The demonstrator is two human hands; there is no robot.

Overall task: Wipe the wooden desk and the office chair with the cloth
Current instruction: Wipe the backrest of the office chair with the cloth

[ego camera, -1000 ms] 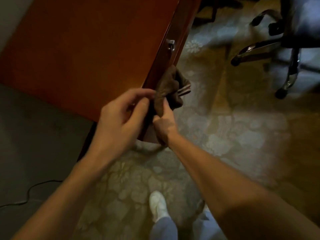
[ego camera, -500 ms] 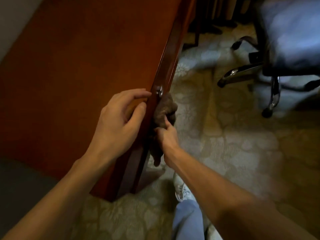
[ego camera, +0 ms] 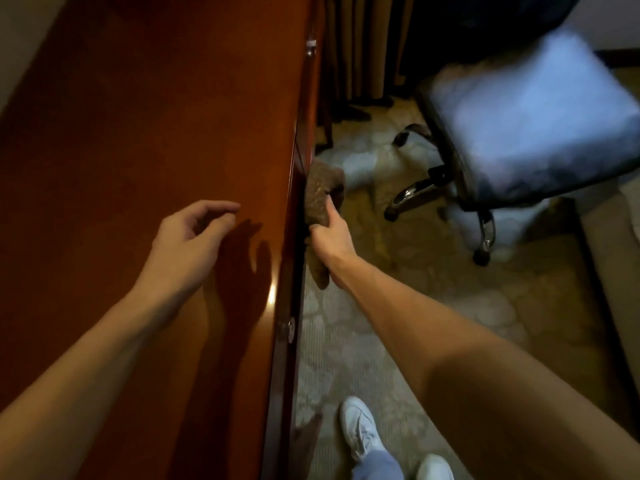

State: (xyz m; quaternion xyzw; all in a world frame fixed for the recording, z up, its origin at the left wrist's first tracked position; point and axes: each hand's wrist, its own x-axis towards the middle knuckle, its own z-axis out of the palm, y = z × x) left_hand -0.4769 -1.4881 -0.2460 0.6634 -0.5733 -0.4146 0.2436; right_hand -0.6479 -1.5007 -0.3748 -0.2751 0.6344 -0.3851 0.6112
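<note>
Reddish-brown polished wooden table (ego camera: 156,116) fills the left half, its long edge running near to far through the middle. Right hand (ego camera: 330,233) is off that edge on the right, fingers curled tight round a brown fuzzy cloth (ego camera: 317,199). The cloth is bunched against the table's side face just below the top edge, one end sticking up past the hand on the far side, the other hanging down on the near side. Left hand (ego camera: 187,237) sits over the table top near the edge, fingers loosely bent, thumb and forefinger close together, holding nothing; cannot tell if it touches the wood. Its dark shadow (ego camera: 242,271) falls on the top just right of it. Small metal knob (ego camera: 287,329) on the side face near, a second knob (ego camera: 311,46) far. Office chair with blue-grey padded seat and chrome legs on castors (ego camera: 533,109) stands far right, well apart from the table. Patterned beige carpet (ego camera: 398,313) underneath. White shoes (ego camera: 360,431) at the near edge. Brown curtain (ego camera: 360,46) hangs at the far end.
</note>
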